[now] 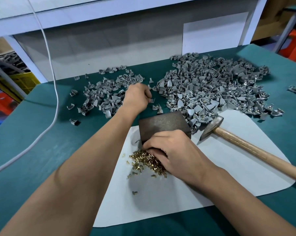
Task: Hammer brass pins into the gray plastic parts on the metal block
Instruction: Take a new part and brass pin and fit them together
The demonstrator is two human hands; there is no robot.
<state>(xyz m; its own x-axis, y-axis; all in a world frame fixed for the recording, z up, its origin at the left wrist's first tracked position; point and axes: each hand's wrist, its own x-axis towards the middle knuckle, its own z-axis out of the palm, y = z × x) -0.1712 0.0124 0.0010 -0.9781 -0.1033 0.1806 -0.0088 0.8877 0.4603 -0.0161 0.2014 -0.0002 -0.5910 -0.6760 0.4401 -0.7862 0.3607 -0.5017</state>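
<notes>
While my right hand [176,150] curls its grip into the brass pins [144,161] at the block's 6 o'clock, my left hand [138,97] reaches the gray plastic parts [103,97] at 11 o'clock, grip curled, on what I cannot tell. The metal block [162,126] sits bare and the hammer [237,140] lies untouched at 3 o'clock, so this round's hammering is all ahead; brass glints in the big heap [212,87] at 1 o'clock suggest finished pieces.

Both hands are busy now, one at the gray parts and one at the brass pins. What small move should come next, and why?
Probably bring one gray part from the left pile onto the metal block: its top is bare, the left hand reaches there, the right hand is at the brass pins.
</notes>
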